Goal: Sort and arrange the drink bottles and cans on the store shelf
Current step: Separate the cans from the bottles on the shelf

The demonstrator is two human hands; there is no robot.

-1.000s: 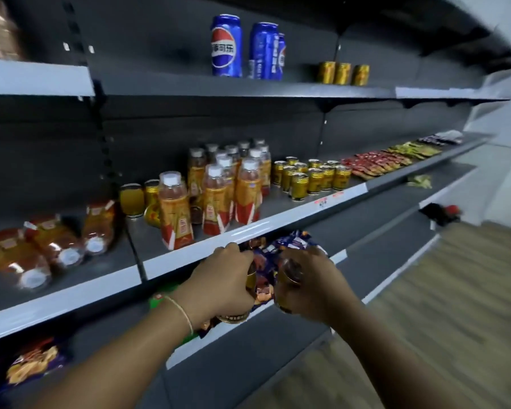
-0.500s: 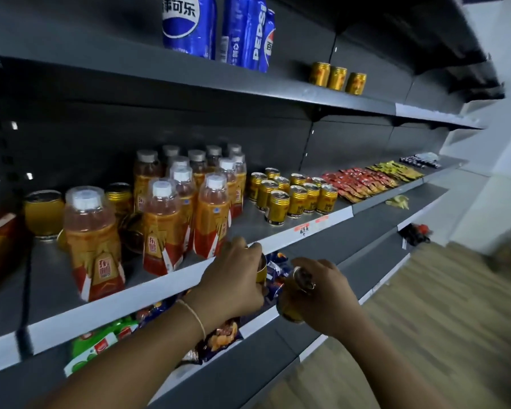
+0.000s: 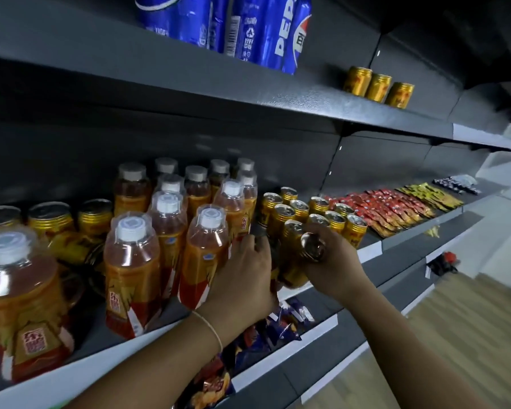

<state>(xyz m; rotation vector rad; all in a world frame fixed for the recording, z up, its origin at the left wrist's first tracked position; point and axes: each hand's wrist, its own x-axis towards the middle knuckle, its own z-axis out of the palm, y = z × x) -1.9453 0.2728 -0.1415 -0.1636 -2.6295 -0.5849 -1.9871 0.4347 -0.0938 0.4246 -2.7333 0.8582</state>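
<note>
My right grip (image 3: 334,261) holds a gold can (image 3: 314,249) tilted beside the matching cans (image 3: 337,221) mid-frame, likely to join them; of my left grip (image 3: 242,281) I cannot tell.

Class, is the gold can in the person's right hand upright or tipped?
Tipped: right hand holds gold can, lid facing the camera.
</note>
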